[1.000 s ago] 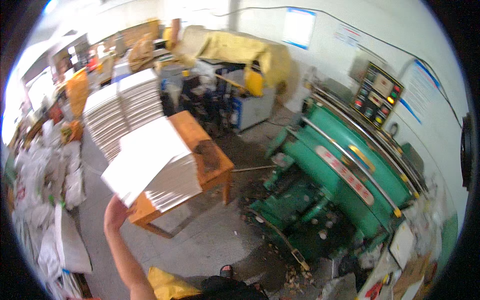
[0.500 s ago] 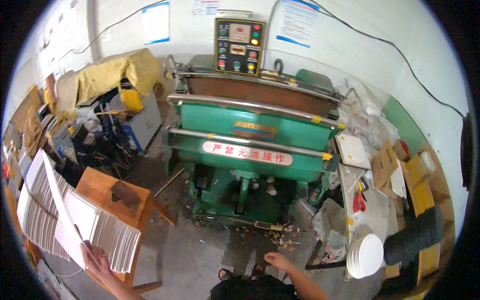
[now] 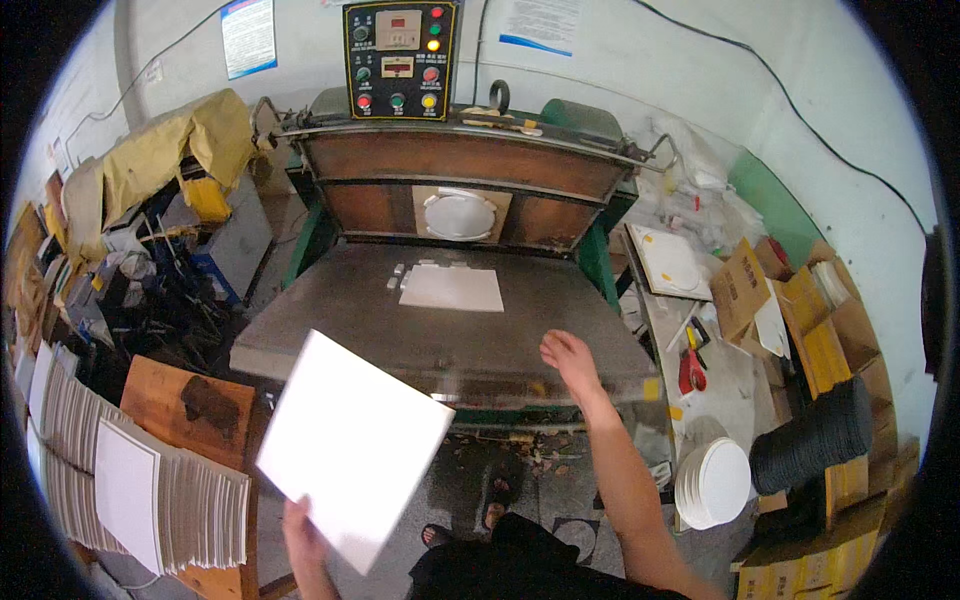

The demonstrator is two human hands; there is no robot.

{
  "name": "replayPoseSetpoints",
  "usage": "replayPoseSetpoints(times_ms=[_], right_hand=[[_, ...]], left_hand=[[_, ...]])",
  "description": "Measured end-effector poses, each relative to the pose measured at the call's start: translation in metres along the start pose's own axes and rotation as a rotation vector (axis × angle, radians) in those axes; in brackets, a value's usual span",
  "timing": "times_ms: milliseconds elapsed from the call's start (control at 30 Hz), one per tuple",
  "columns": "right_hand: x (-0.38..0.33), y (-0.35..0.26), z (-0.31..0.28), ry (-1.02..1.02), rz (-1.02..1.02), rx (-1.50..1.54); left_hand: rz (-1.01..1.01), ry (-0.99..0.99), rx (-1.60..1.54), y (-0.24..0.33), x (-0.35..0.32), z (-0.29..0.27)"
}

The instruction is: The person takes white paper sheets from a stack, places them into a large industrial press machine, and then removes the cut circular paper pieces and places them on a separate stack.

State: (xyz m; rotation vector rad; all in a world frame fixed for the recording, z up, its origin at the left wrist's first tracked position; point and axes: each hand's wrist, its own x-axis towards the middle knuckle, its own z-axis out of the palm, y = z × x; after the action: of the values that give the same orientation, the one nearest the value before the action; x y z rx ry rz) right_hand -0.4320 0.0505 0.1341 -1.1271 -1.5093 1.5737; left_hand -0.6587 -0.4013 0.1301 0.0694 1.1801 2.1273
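My left hand (image 3: pixel 306 535) grips a white square board sheet (image 3: pixel 355 450) by its lower left edge, holding it tilted in front of the machine. My right hand (image 3: pixel 567 357) is over the front right part of the press bed (image 3: pixel 330 345), holding nothing, its fingers loosely bent. On that bed lies another white sheet (image 3: pixel 452 288), with several small pale blocks along its far and left edges. Behind it, a light square plate with a round white form (image 3: pixel 460 215) is mounted on the brown upright platen (image 3: pixel 375 208).
Stacks of white sheets (image 3: pixel 205 510) stand on a wooden table (image 3: pixel 150 385) at left. Along the right, a side table (image 3: pixel 690 430) bears red-handled scissors (image 3: pixel 692 372) and white discs (image 3: pixel 722 483). Nearby are a black coil (image 3: pixel 815 435) and cardboard boxes (image 3: pixel 745 283). A control box (image 3: pixel 402 60) tops the press.
My left hand has brought a sheet from the stack toward the machine. My right hand has reached forward. The press now stands open, its bed and the sheet on it showing.
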Motion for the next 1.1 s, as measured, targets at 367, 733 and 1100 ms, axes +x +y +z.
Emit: replayPoseSetpoints(times_ms=[367, 733, 1100], right_hand=[[0.211, 0.118, 0.068, -0.099, 0.66, 0.149], [0.229, 0.104, -0.015, -0.416, 0.353, 0.714], [0.019, 0.126, -0.309, 0.148, 0.284, 0.246]], left_hand=[[-0.301, 0.239, 0.026, -0.117, -0.022, 0.081], [-0.496, 0.03, 0.1, -0.187, 0.124, 0.164], [-0.393, 0.134, 0.209, -0.249, 0.31, 0.227]])
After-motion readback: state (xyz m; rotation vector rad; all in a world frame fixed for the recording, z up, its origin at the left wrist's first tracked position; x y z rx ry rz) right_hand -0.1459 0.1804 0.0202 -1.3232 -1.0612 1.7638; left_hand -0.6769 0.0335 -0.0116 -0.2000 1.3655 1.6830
